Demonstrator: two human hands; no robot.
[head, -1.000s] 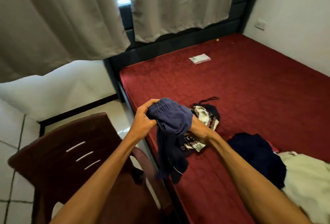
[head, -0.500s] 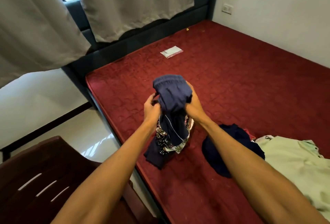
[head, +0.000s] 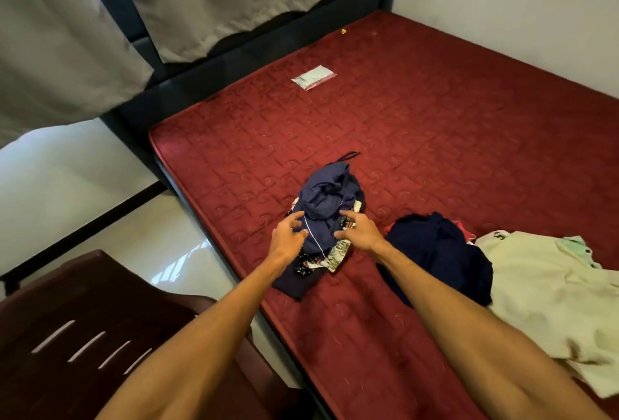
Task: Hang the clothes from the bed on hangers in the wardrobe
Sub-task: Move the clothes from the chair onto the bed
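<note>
nothing is hung yet; clothes (head: 323, 205) are left on the bed (head: 435, 118), nothing held in the spread left hand (head: 287, 236) or right hand (head: 361, 233).

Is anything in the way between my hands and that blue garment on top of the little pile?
Nothing visible. The left hand and right hand hover open at the near side of the blue garment, which lies on the patterned garment on the mattress. The wardrobe is out of view.
</note>
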